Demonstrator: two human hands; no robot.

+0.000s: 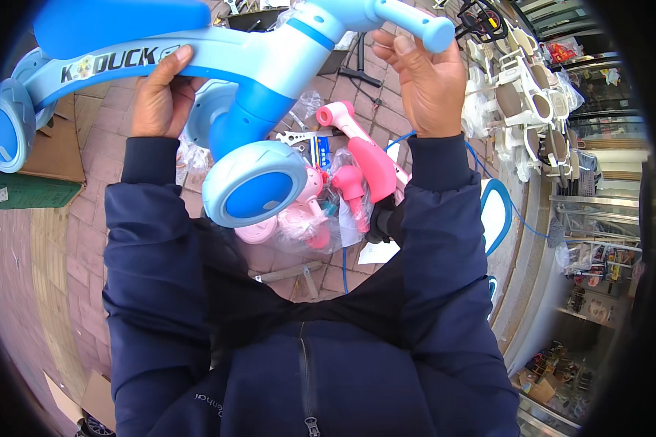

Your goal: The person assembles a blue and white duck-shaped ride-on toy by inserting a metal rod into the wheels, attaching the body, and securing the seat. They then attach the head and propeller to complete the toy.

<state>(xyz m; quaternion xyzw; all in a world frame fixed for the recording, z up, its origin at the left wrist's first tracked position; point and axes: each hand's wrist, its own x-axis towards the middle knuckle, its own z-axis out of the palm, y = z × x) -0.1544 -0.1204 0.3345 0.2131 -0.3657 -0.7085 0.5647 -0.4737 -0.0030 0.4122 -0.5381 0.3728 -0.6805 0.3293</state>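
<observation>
A light-blue toddler balance bike (pixel 266 54) with darker blue parts is held up before me, its small wheels hanging down. My left hand (pixel 164 95) grips the frame's lower edge, thumb on its near side and fingers behind. A dark-blue seat (pixel 116 28) sits above that hand. The front wheel (pixel 255 184) has a light-blue tyre and blue disc; a rear wheel (pixel 9 125) shows at far left. Beside the handlebar grip (pixel 437 34) is my right hand (pixel 434 87), fingers loosely bent and apart. The grip's end overlaps it, partly hiding the fingers; contact is unclear.
Pink bike parts (pixel 368 164), some in clear plastic, lie on the brick paving below with a metal wrench (pixel 299 136). A black T-handled pump (pixel 358 73) lies beyond. White bike frames (pixel 521 98) are piled at right beside shelves. Cardboard (pixel 58 146) lies at left.
</observation>
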